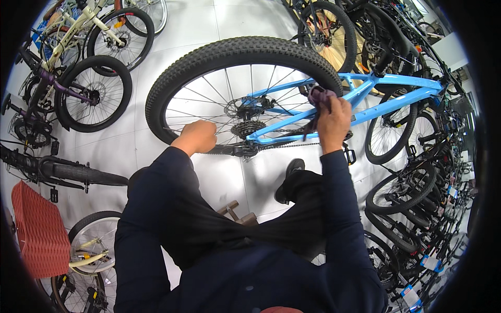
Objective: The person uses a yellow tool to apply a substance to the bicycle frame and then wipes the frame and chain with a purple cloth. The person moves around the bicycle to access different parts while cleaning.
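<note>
A blue bicycle frame (399, 101) stands in front of me with its rear wheel (180, 65) toward the left. My right hand (335, 121) is closed on a dark purple cloth (318, 97) beside the frame, just behind the seat tube area; one end of the cloth hangs down. My left hand (199, 136) is curled at the near-left part of the wheel, over the tyre and spokes. What its fingers hold, if anything, is hidden. Between the hands are the cassette (246, 129), the brake disc (236, 108) and the rear derailleur (244, 150).
Parked bicycles crowd both sides, including a purple-forked one (78, 93) at left and a dense row (402, 190) at right. A red woven basket (40, 229) stands at lower left. Below my hands, a brown stool-like object (245, 219) sits between my legs on the pale tiled floor (209, 180).
</note>
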A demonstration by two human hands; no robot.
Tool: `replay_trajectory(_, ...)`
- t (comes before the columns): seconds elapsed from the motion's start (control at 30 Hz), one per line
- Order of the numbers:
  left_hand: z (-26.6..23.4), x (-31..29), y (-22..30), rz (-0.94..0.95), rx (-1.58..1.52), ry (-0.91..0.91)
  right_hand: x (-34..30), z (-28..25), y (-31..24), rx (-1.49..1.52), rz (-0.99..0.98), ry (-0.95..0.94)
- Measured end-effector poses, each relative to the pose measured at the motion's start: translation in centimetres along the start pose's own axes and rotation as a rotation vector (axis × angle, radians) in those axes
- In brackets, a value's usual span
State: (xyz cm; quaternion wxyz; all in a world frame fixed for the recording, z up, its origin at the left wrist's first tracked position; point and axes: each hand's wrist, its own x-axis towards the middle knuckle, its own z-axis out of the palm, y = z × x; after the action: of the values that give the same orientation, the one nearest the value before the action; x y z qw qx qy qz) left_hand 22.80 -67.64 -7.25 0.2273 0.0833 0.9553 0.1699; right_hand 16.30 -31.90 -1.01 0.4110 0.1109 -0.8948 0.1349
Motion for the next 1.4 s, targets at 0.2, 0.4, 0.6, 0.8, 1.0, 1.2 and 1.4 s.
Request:
replay_trajectory(0.2,0.8,0.1,1.9,0.001,0.019,0.018,-11.4,3.9,-11.2,0.403,-0.213,-0.395)
replay_trajectory(0.4,0.3,0.1,3.0,0.037,0.052,0.012,-15.3,4.6,-8.4,0.546,0.020,-0.719)
replay_trajectory(0.6,0.1,0.5,3.6,0.040,0.094,-0.043,-11.3,4.5,2.9,0.077,0.586,-0.501)
replay_trajectory(0.8,0.5,0.8,4.6,0.029,0.108,-0.071,-14.6,5.6,-3.6,0.712,0.602,-0.480)
replay_trajectory(1.0,0.9,1.7,6.1,0.041,0.088,-0.085,-16.2,7.1,-0.6,0.449,0.368,-0.450)
replay_trajectory(1.2,0.9,2.0,5.8,0.040,0.098,-0.084,-15.2,7.4,13.3,-0.019,1.079,-0.296)
replay_trajectory(1.4,0.6,1.9,5.6,0.047,0.091,-0.072,-9.5,4.4,18.1,-0.193,0.646,-0.961)
